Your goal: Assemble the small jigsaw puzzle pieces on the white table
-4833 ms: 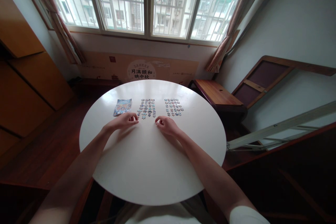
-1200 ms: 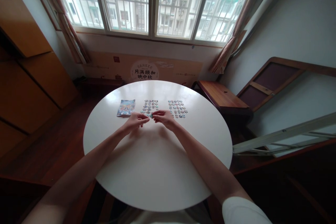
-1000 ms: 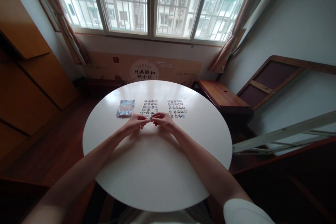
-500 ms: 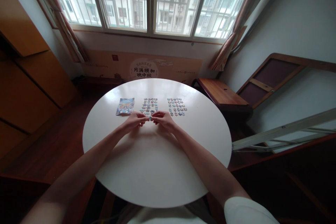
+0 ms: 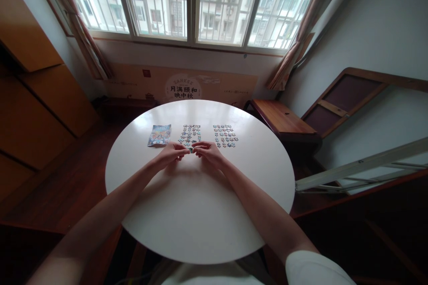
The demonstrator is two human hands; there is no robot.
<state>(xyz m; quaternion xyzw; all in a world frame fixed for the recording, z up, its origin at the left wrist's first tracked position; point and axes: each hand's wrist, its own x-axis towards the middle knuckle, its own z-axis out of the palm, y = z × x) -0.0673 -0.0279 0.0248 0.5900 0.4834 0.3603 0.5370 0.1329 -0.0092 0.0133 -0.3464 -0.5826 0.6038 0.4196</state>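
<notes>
Between my fingertips is a small greenish jigsaw puzzle piece (image 5: 191, 150), partly hidden. My left hand (image 5: 173, 152) pinches it from the left, and my right hand (image 5: 206, 151) closes on it from the right. Just beyond my hands, loose jigsaw pieces (image 5: 190, 132) lie in rows, some covered by my fingers. A second group of pieces (image 5: 224, 133) is laid out to the right. Left of the pieces, beyond my left hand, rests a colourful printed sheet or packet (image 5: 159, 135).
Everything lies on a round white table (image 5: 197, 213). A wooden bench or low table (image 5: 282, 116) stands past its right edge, near a leaning frame (image 5: 344, 98). Orange cabinets (image 5: 43, 102) are on the left, and a barred window (image 5: 190, 4) is ahead.
Both hands stay almost in the same place, with only slight finger movement around the small piece. The laid-out pieces and the printed sheet have not moved.
</notes>
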